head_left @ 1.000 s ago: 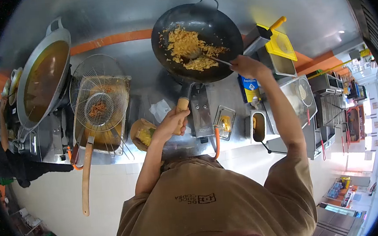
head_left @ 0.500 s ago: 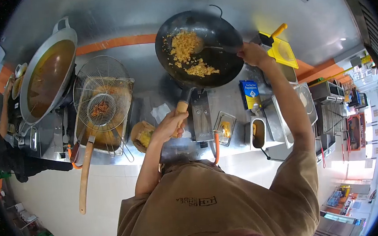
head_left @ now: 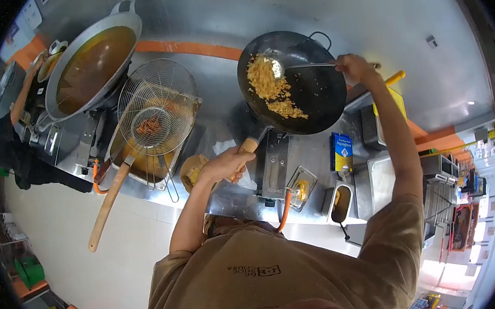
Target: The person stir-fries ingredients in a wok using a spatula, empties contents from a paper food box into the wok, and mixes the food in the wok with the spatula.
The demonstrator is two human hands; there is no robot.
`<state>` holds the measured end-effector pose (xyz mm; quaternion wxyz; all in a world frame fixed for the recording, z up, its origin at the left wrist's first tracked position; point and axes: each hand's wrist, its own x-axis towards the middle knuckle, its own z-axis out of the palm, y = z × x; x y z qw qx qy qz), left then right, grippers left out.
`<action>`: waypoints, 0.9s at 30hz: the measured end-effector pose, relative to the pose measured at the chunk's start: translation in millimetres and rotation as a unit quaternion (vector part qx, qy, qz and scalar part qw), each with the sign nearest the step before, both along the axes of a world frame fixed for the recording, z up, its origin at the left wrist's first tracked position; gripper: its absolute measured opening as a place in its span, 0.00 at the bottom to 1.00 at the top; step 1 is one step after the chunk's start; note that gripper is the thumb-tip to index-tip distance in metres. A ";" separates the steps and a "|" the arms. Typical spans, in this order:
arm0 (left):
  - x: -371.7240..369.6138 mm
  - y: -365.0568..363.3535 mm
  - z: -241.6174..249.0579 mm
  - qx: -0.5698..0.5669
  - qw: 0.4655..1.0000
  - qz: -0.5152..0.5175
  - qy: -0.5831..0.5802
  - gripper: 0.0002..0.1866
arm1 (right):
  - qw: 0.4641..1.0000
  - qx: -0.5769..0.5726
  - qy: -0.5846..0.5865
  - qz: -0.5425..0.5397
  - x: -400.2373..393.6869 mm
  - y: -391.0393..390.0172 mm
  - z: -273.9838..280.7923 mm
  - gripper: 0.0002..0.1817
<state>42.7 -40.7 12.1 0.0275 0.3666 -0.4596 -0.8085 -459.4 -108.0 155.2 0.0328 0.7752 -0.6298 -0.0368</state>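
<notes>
My left hand (head_left: 228, 163) is closed around the wooden handle (head_left: 249, 145) of a dark wok (head_left: 325, 105). Golden, rice-like food (head_left: 266, 83) lies in a heap on the wok's left side, with a smaller patch below it and loose grains scattered to the right. My right hand (head_left: 357, 67) grips the long metal handle of a ladle (head_left: 313, 65) over the wok's right rim. The ladle's shiny bowl touches the upper right edge of the heap. Whether the wok rests on the burner below is hidden.
A large pan of brown liquid (head_left: 98, 64) stands at the left. Beside it, a wire strainer (head_left: 182, 96) lies across an oily tray (head_left: 117, 142), its wooden handle jutting past the counter edge. A blue-yellow box (head_left: 342, 151) and metal containers (head_left: 340, 202) sit right. Another person's arm (head_left: 21, 102) reaches in far left.
The whole view has shifted and turned. Within the wok, the ladle has moved left and away from me, against the heap. Both hands keep their holds.
</notes>
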 end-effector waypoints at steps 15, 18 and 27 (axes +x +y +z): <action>-0.3 2.2 5.0 -0.008 1.000 -0.006 -0.007 0.21 | 0.908 -0.059 0.323 0.258 119.0 -45.7 98.7 0.18; -0.5 1.1 -0.6 -0.004 1.000 -0.010 -0.004 0.21 | 0.970 0.017 0.212 0.118 100.4 -12.4 118.5 0.13; -4.7 8.3 -12.0 0.008 0.999 -0.011 0.039 0.20 | 0.928 0.255 -0.192 -0.194 85.2 128.1 6.6 0.17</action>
